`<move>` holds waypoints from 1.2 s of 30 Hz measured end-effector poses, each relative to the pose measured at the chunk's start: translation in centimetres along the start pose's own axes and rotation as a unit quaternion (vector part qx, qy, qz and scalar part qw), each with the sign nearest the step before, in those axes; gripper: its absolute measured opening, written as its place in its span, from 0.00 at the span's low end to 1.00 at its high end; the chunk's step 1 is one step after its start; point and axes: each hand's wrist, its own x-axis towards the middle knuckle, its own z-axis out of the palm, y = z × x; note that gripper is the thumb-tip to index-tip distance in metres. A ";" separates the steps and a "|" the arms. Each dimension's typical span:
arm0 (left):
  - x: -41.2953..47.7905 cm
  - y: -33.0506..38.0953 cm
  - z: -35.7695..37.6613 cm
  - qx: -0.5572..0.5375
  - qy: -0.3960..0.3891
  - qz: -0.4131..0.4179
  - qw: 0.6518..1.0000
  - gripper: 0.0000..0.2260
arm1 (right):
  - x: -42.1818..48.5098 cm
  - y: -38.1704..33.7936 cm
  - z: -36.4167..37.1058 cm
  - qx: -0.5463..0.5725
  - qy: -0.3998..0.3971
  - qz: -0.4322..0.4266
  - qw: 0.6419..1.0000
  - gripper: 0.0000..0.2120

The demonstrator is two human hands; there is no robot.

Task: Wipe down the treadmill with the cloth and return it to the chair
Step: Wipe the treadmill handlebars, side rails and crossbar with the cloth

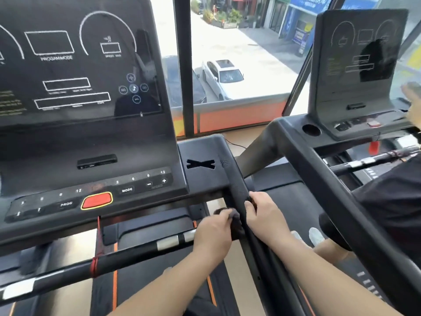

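- Left hand [213, 233] presses a dark cloth [235, 221] against the treadmill [91, 144] side rail [239, 190].
- Right hand [265, 215] grips the rail just beside it.

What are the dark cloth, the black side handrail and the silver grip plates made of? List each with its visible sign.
Dark cloth: soft fabric, crumpled between both hands.
Black side handrail: apparently matte plastic or rubbery coating, faintly textured.
Silver grip plates: likely brushed metal, pale reflective sheen.

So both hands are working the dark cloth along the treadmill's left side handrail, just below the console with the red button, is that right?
Not quite: it is the right side handrail, not the left. The head view shows the left hand and right hand with the dark cloth on that rail, just right of and below the console with the red button.
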 end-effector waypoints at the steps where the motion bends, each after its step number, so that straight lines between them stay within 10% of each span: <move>1: 0.5 -0.3 -1.0 -0.058 -0.001 -0.054 0.997 0.11 | 0.9 -0.7 -0.1 -0.012 -0.002 -0.008 1.000 0.20; 5: 4.3 -0.8 -6.1 -0.198 0.121 -0.178 0.956 0.10 | 5.0 -2.7 -0.6 -0.039 -0.025 -0.010 0.999 0.25; 11: 8.2 2.0 -10.8 0.021 0.184 0.047 0.982 0.10 | 10.1 -4.8 -1.2 -0.047 -0.097 0.042 0.993 0.30; 17: 12.3 -2.0 -3.6 0.310 -0.116 0.042 0.943 0.32 | 11.1 -5.6 -1.2 -0.122 -0.128 0.087 0.980 0.28; 36: 16.1 -2.9 -7.0 0.380 -0.129 0.080 0.913 0.32 | 11.1 -6.9 -1.1 -0.169 -0.131 0.100 0.972 0.15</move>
